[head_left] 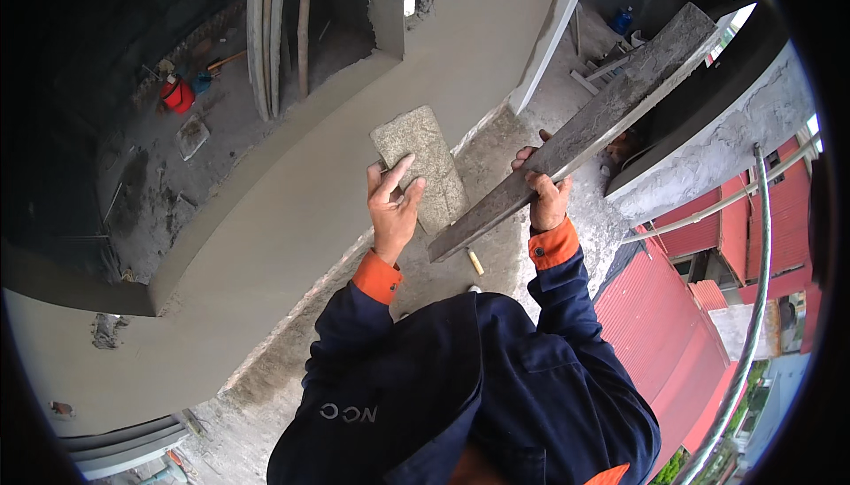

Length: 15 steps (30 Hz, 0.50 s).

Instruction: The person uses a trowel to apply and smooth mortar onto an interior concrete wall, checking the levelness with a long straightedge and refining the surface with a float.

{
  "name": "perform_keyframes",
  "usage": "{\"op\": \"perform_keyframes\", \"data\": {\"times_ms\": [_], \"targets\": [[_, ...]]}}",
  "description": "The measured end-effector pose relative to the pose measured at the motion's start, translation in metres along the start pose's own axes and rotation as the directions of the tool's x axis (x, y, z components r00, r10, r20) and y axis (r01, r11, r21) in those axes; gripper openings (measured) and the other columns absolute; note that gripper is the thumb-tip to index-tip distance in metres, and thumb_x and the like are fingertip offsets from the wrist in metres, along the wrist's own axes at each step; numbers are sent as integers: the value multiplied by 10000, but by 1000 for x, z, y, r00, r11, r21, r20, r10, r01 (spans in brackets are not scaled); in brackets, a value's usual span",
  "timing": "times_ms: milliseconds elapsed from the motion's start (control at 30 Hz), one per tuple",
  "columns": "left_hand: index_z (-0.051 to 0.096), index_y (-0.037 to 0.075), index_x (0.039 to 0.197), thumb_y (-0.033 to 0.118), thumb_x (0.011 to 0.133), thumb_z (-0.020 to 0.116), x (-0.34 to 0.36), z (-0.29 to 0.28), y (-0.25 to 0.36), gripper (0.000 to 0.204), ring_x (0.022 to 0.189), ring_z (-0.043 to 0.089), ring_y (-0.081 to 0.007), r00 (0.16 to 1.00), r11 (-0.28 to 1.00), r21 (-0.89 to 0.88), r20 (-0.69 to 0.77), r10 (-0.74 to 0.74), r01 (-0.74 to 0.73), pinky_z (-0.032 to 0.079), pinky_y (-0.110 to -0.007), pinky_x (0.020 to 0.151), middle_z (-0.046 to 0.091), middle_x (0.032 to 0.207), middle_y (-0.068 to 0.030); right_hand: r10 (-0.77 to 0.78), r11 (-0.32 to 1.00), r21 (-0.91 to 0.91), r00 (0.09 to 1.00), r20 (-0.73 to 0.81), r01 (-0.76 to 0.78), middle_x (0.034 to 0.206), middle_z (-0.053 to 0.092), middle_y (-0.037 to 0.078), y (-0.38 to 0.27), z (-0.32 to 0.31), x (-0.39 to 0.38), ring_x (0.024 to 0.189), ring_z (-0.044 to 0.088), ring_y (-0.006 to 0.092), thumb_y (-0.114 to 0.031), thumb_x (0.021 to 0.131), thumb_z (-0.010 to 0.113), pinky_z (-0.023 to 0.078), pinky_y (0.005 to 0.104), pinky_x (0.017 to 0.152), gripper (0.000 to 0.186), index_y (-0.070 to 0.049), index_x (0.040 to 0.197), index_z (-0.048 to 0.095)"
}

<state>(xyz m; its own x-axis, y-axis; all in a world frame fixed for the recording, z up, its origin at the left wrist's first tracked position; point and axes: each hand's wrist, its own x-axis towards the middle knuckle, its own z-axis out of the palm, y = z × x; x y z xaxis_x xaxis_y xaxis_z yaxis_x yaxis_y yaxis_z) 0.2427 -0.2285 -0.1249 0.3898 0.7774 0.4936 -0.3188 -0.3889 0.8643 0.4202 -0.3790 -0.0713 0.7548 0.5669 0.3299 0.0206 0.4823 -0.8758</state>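
Observation:
In my left hand (392,206) is a rectangular board (423,153) with a grey-beige speckled, cement-like surface, my fingers gripping its left side. My right hand (543,186) grips a long grey cement-stained straightedge bar (637,77), which slopes from the centre up to the upper right. The bar's lower end is at the board's lower edge; whether they touch I cannot tell. A small yellowish cylindrical object (475,262) shows below the bar.
A plastered wall (478,33) with openings runs along the left; beyond lie a red bucket (177,95) and poles (304,33). A blue jug (623,20) stands at the back. On the right are a bent pipe (760,290), a rough ledge (699,148) and red roofs (655,325) below.

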Motion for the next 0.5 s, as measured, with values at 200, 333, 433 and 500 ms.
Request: {"op": "perform_keyframes", "data": {"times_ms": [200, 333, 433, 500], "targets": [[3, 105, 1515, 25, 840, 693, 18, 72, 8, 969, 1056, 554, -202, 993, 971, -209, -5, -122, 118, 538, -275, 824, 446, 1273, -197, 182, 941, -316, 970, 159, -125, 859, 655, 34, 53, -71, 16, 803, 600, 120, -156, 778, 788, 497, 289, 747, 346, -7, 1048, 632], [31, 23, 1497, 27, 815, 726, 17, 121, 0, 973, 1050, 566, -211, 953, 920, -297, -81, -290, 255, 542, -308, 848, 476, 1238, -203, 285, 902, -409, 905, 315, -142, 915, 657, 32, 50, -92, 39, 827, 592, 122, -151, 748, 821, 495, 294, 767, 415, -9, 1083, 621], [183, -53, 1461, 150, 880, 684, 17, 140, -5, 793, 1122, 534, -210, 947, 916, -250, 20, -319, 314, 503, -335, 909, 483, 1290, -162, 291, 928, -344, 855, 429, -143, 1031, 642, 35, 48, -112, 63, 929, 582, 134, -108, 730, 827, 480, 311, 845, 469, -12, 1131, 603], [253, -30, 1447, 196, 915, 620, 17, 141, -8, 684, 1191, 489, -226, 900, 685, -605, 134, -415, 406, 423, -370, 994, 486, 1318, -140, 344, 932, -278, 809, 477, -232, 1065, 635, 38, 37, -115, 78, 971, 572, 139, -99, 726, 827, 470, 316, 872, 489, -12, 1146, 593]]}}
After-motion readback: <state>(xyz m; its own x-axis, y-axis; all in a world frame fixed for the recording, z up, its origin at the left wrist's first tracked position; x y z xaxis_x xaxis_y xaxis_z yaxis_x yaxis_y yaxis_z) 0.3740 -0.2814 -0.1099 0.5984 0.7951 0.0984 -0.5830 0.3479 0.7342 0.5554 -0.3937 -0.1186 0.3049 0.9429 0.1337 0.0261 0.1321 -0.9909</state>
